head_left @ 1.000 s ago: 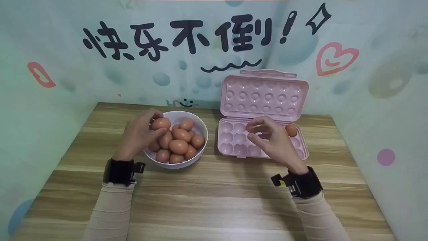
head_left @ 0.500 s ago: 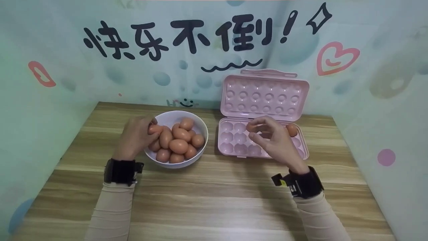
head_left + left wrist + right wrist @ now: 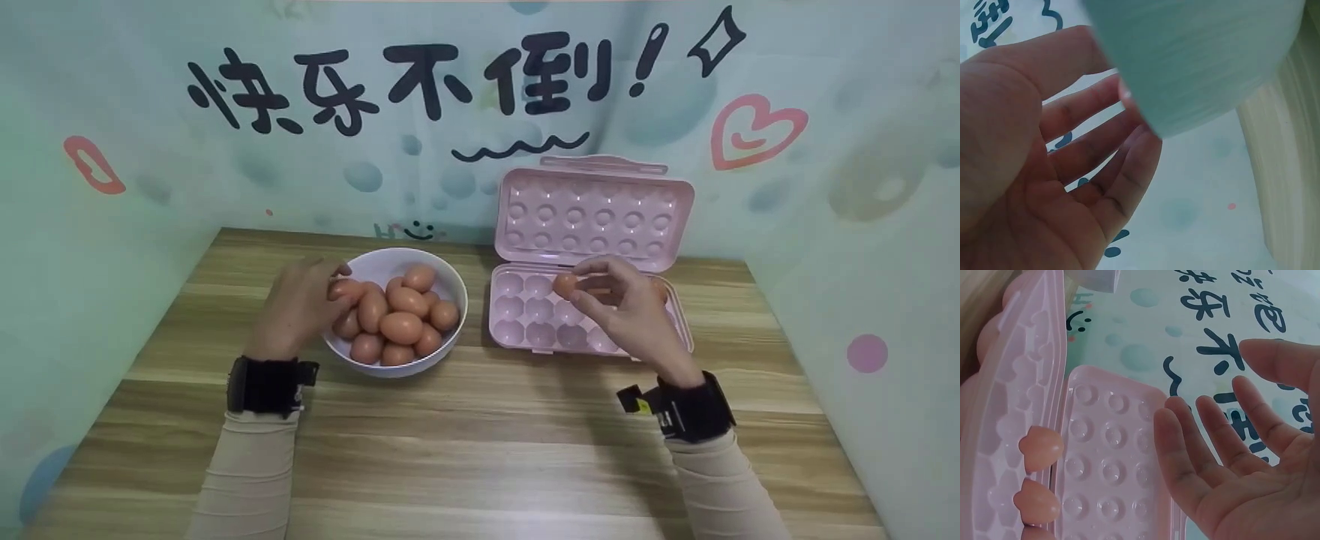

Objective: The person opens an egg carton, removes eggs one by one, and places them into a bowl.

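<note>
My left hand (image 3: pixel 296 307) pinches a brown egg (image 3: pixel 347 289) at the left side of a white bowl (image 3: pixel 397 372) heaped with several eggs. In the left wrist view, the bowl wall (image 3: pixel 1202 73) hides most of the grip. On the right, my right hand (image 3: pixel 626 307) hovers over a pink egg carton (image 3: pixel 514 348), its fingers apart and holding nothing. An egg (image 3: pixel 565 285) sits in the carton's back row, just left of those fingertips. In the right wrist view, eggs (image 3: pixel 1041 449) stand in a line beside the hinge; the lowest is cut off by the frame.
The carton's lid (image 3: pixel 592 217) stands raised against the printed backdrop (image 3: pixel 315 172). Cups (image 3: pixel 509 308) in the carton's left part hold no eggs. Bare wooden tabletop (image 3: pixel 465 450) lies in front of the bowl and carton.
My left hand has lowered its egg slightly and drawn it left at the bowl's side. My right hand has moved right off the back-row egg, exposing more of it.
</note>
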Available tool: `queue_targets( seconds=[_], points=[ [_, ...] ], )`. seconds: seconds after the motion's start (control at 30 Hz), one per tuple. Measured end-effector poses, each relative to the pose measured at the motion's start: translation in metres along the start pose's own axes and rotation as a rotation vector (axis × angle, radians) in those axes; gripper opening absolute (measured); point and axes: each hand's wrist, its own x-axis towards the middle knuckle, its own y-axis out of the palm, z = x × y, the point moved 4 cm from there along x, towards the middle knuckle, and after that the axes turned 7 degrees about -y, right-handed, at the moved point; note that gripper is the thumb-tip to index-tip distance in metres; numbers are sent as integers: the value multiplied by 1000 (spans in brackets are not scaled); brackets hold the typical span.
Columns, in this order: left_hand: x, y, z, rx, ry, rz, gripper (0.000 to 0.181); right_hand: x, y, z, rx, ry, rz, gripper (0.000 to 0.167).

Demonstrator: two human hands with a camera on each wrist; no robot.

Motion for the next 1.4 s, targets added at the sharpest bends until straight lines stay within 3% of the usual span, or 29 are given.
queue_targets(
  seconds=[0.17,0.33,0.5,0.67,0.87,1.0,1.17,1.4],
  points=[
    [-3,-2,-16,-60,41,-27,30,1,-11,-3,-111,10,-40,30],
    [-6,7,-48,-114,146,-42,31,7,-20,-9,-184,1,-33,34],
    [-11,19,-78,-139,251,-66,36,21,-20,-14,-370,-36,69,44],
    [-13,34,-98,-165,337,-52,41,34,-15,-21,-516,-120,204,51],
    [-17,49,-110,-128,366,-42,47,46,-4,-36,-590,-195,365,45],
    [-19,57,-115,-98,391,-22,52,52,2,-47,-608,-219,425,42],
    [-22,63,-115,-42,395,-14,56,59,11,-60,-623,-172,483,45],
    [-21,67,-117,-60,406,11,55,66,24,-74,-690,-80,561,35]
  ],
)
